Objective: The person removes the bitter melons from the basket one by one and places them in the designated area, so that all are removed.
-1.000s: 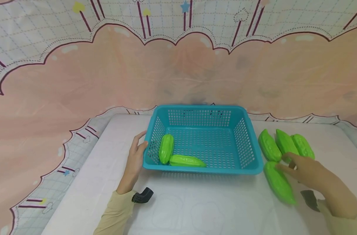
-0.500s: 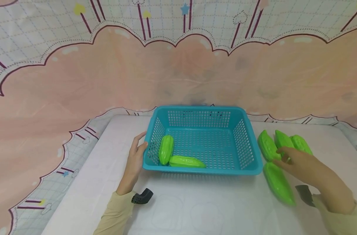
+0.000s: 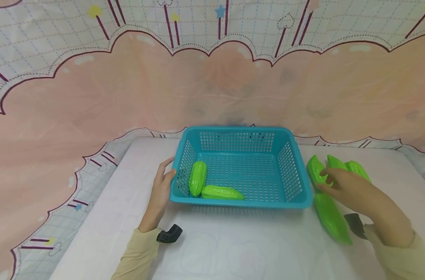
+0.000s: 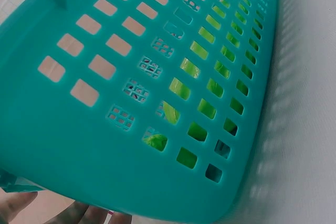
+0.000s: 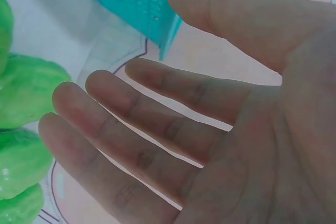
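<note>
In the head view my left hand (image 3: 160,190) grips the left rim of a blue-green plastic basket (image 3: 242,204); its fingertips show by the rim in the left wrist view. Inside, one bitter melon (image 3: 198,178) lies along the left wall and another bitter melon (image 3: 222,192) along the front. My right hand (image 3: 356,192) hovers with parted, relaxed fingers over the bitter melons to the basket's right, holding nothing. Beneath it one bitter melon (image 3: 314,168) is partly covered. A nearer bitter melon (image 3: 333,221) lies slanted on the table, below the hand.
Two more bitter melons, one in the middle (image 3: 335,161) and one at the right (image 3: 358,169), lie behind my right hand, partly hidden. The white table (image 3: 233,245) ends at a patterned cloth (image 3: 233,89) behind and to the left. Each wrist carries a dark camera mount.
My right hand has drifted left and slightly up, from over the nearer bitter melon toward the one beside the basket. The left hand, the basket and the bitter melons stay put.
</note>
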A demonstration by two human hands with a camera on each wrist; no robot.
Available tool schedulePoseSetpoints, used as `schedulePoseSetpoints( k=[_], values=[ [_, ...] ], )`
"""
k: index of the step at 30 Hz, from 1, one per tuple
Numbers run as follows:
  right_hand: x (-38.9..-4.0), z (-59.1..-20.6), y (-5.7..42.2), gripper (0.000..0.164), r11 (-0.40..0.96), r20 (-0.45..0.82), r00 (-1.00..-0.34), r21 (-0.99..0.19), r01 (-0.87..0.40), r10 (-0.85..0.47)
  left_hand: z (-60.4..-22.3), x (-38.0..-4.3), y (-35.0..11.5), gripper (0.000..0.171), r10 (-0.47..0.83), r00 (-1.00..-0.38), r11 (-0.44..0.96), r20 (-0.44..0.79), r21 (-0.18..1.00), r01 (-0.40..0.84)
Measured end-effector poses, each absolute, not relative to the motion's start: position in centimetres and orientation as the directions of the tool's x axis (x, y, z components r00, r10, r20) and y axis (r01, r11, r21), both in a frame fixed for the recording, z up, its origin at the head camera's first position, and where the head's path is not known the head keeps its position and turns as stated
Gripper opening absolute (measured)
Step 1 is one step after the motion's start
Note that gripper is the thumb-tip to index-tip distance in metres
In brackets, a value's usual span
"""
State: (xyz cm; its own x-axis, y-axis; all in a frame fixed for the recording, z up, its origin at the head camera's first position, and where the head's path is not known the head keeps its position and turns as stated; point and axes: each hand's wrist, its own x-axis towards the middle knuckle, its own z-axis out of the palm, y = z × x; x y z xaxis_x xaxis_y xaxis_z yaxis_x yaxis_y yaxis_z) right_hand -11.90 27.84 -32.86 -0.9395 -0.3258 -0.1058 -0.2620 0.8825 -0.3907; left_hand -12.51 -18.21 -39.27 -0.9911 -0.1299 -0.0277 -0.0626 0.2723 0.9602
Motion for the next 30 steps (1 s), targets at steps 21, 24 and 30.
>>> schedulePoseSetpoints(
  k=[21, 24, 30],
  values=[
    [-12.7, -31.0, 24.6, 0.037, 0.879, -0.021, -0.923, -0.314, -0.358, -0.383, -39.1, -12.4, -18.2, 0.048, -0.132, -0.991, 0.282, -0.029, 0.957, -0.066],
    [-12.9, -30.9, 24.1, 0.042, 0.884, -0.025, -0.922, -0.293, -0.364, -0.387, -39.1, -12.4, -18.2, 0.048, -0.133, -0.991, 0.282, -0.029, 0.957, -0.066],
    [-13.2, -30.6, 23.2, 0.043, 0.880, -0.017, -0.912, -0.268, -0.391, -0.410, -39.1, -12.5, -18.2, 0.048, -0.135, -0.990, 0.287, -0.030, 0.956, -0.068]
  ],
)
